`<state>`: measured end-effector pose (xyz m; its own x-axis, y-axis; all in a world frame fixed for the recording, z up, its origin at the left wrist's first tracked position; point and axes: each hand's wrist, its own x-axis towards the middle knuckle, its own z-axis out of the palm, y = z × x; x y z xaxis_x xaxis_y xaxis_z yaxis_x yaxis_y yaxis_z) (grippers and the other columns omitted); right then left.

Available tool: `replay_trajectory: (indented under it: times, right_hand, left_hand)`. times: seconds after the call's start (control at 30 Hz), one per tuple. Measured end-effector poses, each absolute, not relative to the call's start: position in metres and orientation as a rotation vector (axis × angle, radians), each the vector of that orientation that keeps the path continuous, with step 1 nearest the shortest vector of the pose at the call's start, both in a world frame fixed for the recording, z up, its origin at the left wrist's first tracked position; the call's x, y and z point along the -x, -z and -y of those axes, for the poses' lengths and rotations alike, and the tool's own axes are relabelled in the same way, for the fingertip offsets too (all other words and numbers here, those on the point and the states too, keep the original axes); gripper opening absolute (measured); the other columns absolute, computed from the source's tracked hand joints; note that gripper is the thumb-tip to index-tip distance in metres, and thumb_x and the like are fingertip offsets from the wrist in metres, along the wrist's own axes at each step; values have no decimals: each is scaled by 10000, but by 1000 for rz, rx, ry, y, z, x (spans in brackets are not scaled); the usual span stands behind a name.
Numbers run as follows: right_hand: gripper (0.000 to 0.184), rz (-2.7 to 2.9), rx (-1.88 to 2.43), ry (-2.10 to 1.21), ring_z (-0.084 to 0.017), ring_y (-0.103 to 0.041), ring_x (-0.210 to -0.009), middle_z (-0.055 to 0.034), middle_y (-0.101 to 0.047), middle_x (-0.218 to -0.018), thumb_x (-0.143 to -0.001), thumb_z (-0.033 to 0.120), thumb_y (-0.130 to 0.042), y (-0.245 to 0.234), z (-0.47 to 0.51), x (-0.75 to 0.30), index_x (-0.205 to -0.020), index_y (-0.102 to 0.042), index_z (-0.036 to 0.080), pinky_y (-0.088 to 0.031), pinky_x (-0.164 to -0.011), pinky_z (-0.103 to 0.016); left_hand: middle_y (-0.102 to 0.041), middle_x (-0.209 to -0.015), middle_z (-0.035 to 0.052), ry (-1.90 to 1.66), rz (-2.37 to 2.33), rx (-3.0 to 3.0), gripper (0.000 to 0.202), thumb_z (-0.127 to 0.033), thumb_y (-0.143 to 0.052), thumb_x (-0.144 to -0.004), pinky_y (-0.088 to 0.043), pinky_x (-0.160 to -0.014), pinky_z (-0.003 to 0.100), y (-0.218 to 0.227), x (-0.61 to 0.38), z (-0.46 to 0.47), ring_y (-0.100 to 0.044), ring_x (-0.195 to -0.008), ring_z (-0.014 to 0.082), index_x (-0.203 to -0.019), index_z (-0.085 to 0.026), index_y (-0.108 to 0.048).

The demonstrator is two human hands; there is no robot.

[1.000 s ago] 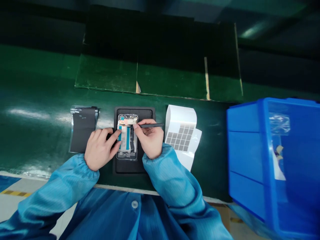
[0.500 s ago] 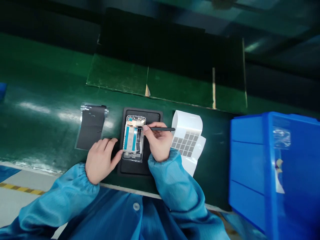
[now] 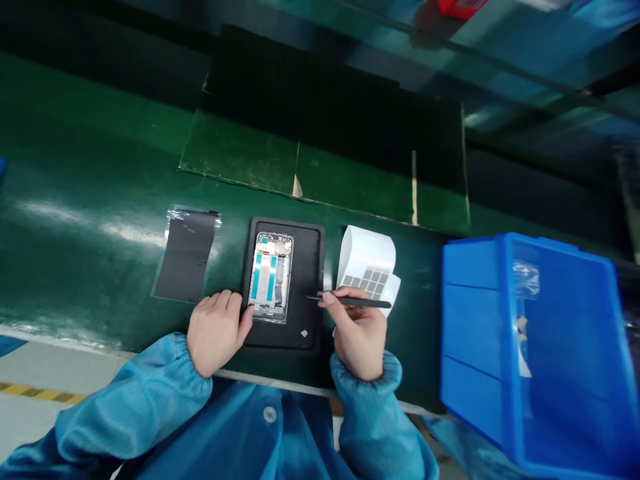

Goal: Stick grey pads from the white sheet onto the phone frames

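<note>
An opened phone body (image 3: 281, 280) with teal strips lies on the left part of a black tray (image 3: 313, 250). My left hand (image 3: 215, 330) rests beside the tray, fingers bent side by side and thumb apart, its tip at the phone's lower left corner. In a pinch, my right hand (image 3: 361, 333) has a pair of black tweezers (image 3: 365, 303), their tip over the tray's right part, apart from the phone. Lower on the tray is a small pale diamond-shaped piece (image 3: 304, 333). A curled white sheet with grey squares (image 3: 370, 250) sits partly behind my right hand.
Left of the tray lies a dark grey sheet in clear film (image 3: 187, 257). A large blue bin (image 3: 473, 320) stands at the right with some scraps in it. Green boards (image 3: 350, 180) lie along the back of the green table.
My right hand has moved the tweezers away from the phone, right and towards me. The small pale piece now shows on the tray. My left hand stays by the phone, its fingers more bent.
</note>
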<state>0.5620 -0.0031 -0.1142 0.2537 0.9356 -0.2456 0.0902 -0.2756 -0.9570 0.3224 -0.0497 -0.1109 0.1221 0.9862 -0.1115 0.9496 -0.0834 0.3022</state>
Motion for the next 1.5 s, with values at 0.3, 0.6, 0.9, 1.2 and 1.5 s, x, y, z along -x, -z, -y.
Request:
replay_trajectory:
  times: [0.3,0.6,0.9,1.2,1.5]
  right_hand:
    - [268,782,1435,-1189,-212,-744,-714,14,-694,-656,-720,323,-898,85,9,-552,-836,-678,225,-590,-898,-417]
    - [176,832,1258,-1193,-170,-698,-665,18,-686,-674,-789,287,-856,67,21,-545,-823,-688,244,-547,-1007,-507]
    - [166,875,1224,-1192,-192,-707,-688,19,-683,-703,-788,284,-838,66,18,-545,-831,-679,262,-545,-1006,-539]
    - [195,860,1143,-1310,-175,-683,-674,11,-681,-713,-770,328,-858,77,0,-542,-815,-682,257,-562,-987,-496]
    - [387,1084,1273,-1426,-235,-681,-692,-46,-704,-721,-706,492,-878,121,-50,-537,-847,-656,208,-562,-676,-355]
  left_hand:
    - [-518,-674,-64,-569,-1561,-1165,234,-447,-513,-965,-343,-560,261,107,-307,53,-520,-567,139,-930,-248,-394]
    - [-611,-905,-13,-863,-1322,-950,244,-427,-520,-995,-424,-705,244,125,-296,58,-562,-764,126,-1008,-247,-354]
    - [-620,-931,-12,-969,-1331,-1023,193,-372,-512,-1008,-463,-766,252,118,-297,59,-618,-845,138,-1018,-254,-359]
    - [-613,-836,-18,-1090,-1486,-997,279,-457,-590,-958,-484,-672,229,100,-274,54,-609,-731,133,-1040,-249,-424]
    - [-752,-1019,-24,-1238,-2078,-804,785,-750,-744,-687,-572,-809,286,67,-58,33,-674,-958,210,-1270,-248,-589]
